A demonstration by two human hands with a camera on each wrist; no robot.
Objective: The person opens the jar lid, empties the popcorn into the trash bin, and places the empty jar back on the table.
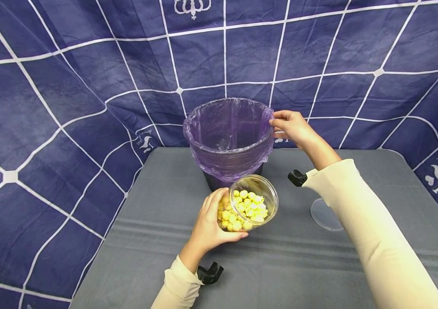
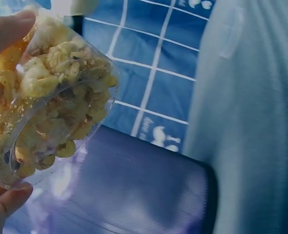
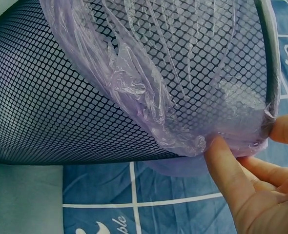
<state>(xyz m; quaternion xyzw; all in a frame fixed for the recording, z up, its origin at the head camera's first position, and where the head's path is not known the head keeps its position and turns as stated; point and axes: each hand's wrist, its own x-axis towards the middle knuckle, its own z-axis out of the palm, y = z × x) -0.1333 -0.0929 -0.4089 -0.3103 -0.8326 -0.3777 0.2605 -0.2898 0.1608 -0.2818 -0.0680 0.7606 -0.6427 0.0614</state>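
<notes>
My left hand (image 1: 209,225) grips a clear plastic jar (image 1: 272,199) from its left side, thumb below and fingers above. Yellow popcorn (image 1: 247,206) fills much of the jar, which is tilted with its open mouth toward the right. Just behind it stands a black mesh trash bin (image 3: 46,97), lined with a purple trash bag (image 1: 230,163) folded over the rim. At the bin's right edge, my right hand (image 1: 294,128) pinches the bag and rim between thumb and fingers. In the left wrist view, popcorn (image 2: 41,83) shows close up through the jar wall.
A clear round lid (image 1: 324,214) lies on the grey table (image 1: 145,206) at the right, partly behind my right sleeve (image 1: 373,231). Blue cloth with white grid lines (image 1: 249,56) hangs behind the bin and along both sides.
</notes>
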